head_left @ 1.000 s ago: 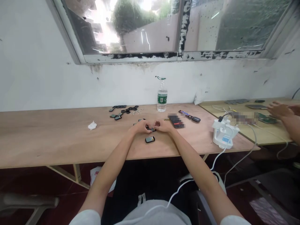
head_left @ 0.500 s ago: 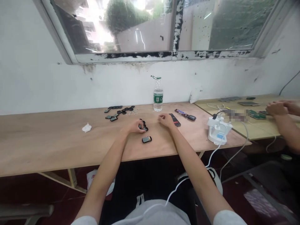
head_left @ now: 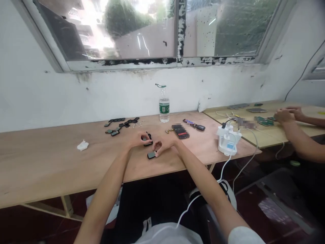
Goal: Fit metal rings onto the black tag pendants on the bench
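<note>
My right hand (head_left: 164, 146) has its thumb and fingers closed at the right end of a small black module with a grey face (head_left: 150, 155), which lies flat on the wooden table (head_left: 50, 159). Just behind and to the left, my left hand (head_left: 139, 139) curls its thumb and fingers around another module of the same kind (head_left: 147, 142), in a small group of them; the fingers partly cover that group. Further back on the left lie several more black modules (head_left: 115, 133), some face up, beside scattered tiny pale pieces (head_left: 136, 125).
A water bottle (head_left: 164, 110) stands near the wall. Right of my hands are a dark phone (head_left: 180, 131), small gold-coloured parts (head_left: 169, 130), a chocolate bar (head_left: 189, 122), a black key fob (head_left: 200, 127) and a white power strip (head_left: 228, 140). Crumpled tissue (head_left: 82, 145) lies left. Another person's hands (head_left: 286, 115) work at right.
My right hand has come from beside the phone, toward me and left, onto the single module. The gold-coloured parts by the phone now show. My left hand stays at the group; the view has shifted right.
</note>
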Demonstrator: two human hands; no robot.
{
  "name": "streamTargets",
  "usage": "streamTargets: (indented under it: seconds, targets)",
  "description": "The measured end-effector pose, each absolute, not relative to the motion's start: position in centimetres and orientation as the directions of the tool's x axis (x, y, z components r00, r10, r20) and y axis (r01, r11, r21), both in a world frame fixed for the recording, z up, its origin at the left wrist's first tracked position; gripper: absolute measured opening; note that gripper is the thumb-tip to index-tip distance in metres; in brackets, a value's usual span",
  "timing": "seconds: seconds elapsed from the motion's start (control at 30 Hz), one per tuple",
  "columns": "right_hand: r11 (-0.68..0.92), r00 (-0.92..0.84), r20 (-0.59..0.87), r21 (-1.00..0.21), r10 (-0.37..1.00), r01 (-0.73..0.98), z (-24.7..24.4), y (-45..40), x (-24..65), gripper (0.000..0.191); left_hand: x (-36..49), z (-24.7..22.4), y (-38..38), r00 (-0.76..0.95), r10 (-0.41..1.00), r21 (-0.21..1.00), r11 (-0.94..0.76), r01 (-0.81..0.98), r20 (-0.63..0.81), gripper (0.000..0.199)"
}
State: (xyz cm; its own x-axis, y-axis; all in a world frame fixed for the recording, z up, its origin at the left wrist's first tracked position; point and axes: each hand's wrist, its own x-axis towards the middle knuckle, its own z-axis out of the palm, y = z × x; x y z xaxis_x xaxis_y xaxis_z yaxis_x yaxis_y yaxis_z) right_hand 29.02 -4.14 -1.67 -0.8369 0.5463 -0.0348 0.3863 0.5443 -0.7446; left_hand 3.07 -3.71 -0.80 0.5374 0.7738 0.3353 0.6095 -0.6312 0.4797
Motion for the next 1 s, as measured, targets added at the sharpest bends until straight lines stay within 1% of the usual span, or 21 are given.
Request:
streamTargets:
  seconds: [0.1, 0.2, 0.3, 0.43, 0.53, 0.67, 0.87, 1.0]
  targets:
    - [0.577, -0.849, -0.028, -0.722, 0.528, 0.383, -1.5, -4.4, 28.5, 0.047, 3.3, -1.0, -3.7, 0.538, 0.77, 0.491, -0.636, 0.596, 0.344, 0.042]
    - [0.536, -0.835, -0.003, -0.765, 0.551, 0.357, -1.8, -4.0, 28.7, 0.047, 3.7, -1.2, -3.8, 0.549, 0.762, 0.492, -0.644, 0.585, 0.344, 0.044]
    - [0.469, -0.784, 0.053, -0.825, 0.619, 0.315, -2.4, -3.2, 29.3, 0.043, 4.3, -1.2, -4.1, 0.569, 0.747, 0.5, -0.659, 0.561, 0.344, 0.043]
    - [0.419, -0.598, 0.183, -0.862, 0.78, 0.283, -3.1, -2.2, 30.0, 0.037, 4.9, -1.2, -4.5, 0.544, 0.761, 0.533, -0.642, 0.551, 0.354, 0.042]
    - [0.407, -0.471, 0.264, -0.883, 0.842, 0.233, -3.7, -1.7, 30.0, 0.037, 4.9, -1.4, -4.3, 0.516, 0.77, 0.513, -0.637, 0.576, 0.376, 0.044]
    - [0.41, -0.471, 0.299, -0.9, 0.83, 0.151, -4.5, -1.3, 29.6, 0.038, 4.6, -1.9, -3.5, 0.518, 0.755, 0.477, -0.656, 0.585, 0.402, 0.036]
    - [0.408, -0.466, 0.316, -0.907, 0.827, 0.108, -5.6, -0.6, 29.2, 0.045, 4.4, -2.2, -3.1, 0.505, 0.761, 0.451, -0.649, 0.613, 0.408, 0.026]
    - [0.434, -0.45, 0.355, -0.897, 0.82, 0.084, -6.0, -0.6, 29.1, 0.049, 4.5, -2.1, -3.2, 0.506, 0.74, 0.43, -0.671, 0.604, 0.443, 0.022]
